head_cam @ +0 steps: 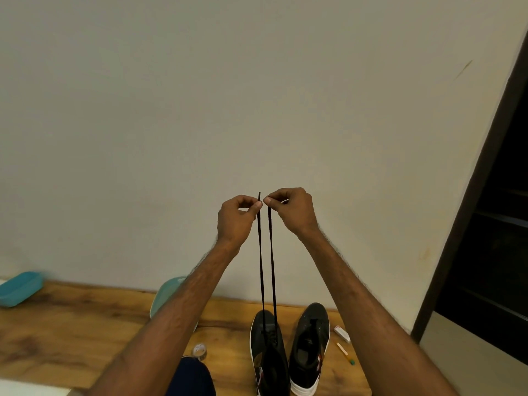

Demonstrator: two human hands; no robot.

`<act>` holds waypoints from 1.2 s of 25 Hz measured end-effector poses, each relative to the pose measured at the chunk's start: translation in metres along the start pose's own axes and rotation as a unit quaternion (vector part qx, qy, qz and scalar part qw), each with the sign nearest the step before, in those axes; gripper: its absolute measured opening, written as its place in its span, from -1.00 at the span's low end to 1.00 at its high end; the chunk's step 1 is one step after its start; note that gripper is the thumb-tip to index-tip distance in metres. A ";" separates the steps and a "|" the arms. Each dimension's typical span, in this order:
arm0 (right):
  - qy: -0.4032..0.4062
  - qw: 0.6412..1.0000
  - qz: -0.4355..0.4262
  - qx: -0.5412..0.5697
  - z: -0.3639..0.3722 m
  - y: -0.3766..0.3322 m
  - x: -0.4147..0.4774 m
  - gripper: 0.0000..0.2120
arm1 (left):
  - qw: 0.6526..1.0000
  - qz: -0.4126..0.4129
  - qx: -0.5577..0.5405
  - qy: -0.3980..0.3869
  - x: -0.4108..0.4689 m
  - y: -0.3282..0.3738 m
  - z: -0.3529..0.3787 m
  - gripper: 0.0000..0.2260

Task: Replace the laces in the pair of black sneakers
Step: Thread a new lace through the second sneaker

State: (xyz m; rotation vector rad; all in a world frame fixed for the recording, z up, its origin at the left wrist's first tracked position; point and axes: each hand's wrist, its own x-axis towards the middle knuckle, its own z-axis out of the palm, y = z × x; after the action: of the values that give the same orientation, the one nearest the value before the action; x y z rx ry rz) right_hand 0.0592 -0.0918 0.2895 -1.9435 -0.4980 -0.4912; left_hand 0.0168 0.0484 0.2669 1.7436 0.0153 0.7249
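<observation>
**Evening up the lace ends**

My left hand [237,215] and right hand [291,210] each pinch one end of the black lace [267,267], held high and close together, I judge to match lengths; both strands run taut into one sneaker [267,352] on the table [71,324]; the second sneaker [310,347] stands just beside it, seemingly unlaced.

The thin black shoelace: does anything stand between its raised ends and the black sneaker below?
Nothing visible does. The left hand and the right hand each pinch one end of the thin black shoelace; both strands run straight down into the black white-soled sneaker.
</observation>
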 end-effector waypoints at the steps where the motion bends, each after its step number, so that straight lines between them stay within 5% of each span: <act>1: -0.003 1.000 0.003 -0.004 0.001 0.003 -0.002 -0.89 | 1.000 -0.005 -0.001 -0.003 -0.001 -0.003 0.001 -0.91; 14: -0.009 1.000 0.004 -0.004 0.004 0.011 -0.006 -0.84 | 0.999 0.011 0.042 -0.025 -0.010 -0.017 0.001 -0.86; 23: 0.027 0.991 0.050 0.121 0.015 0.017 -0.018 -0.93 | 0.999 0.018 0.007 -0.040 -0.012 -0.016 0.001 -0.91; 30: -0.044 0.988 0.022 0.147 0.015 0.025 -0.023 -0.86 | 0.998 -0.045 0.001 -0.033 -0.006 -0.011 -0.003 -0.77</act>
State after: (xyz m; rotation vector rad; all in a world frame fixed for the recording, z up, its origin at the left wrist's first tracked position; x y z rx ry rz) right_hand 0.0548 -0.0904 0.2526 -1.6926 -0.5497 -0.2864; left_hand 0.0145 0.0523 0.2549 1.7563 0.0478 0.6014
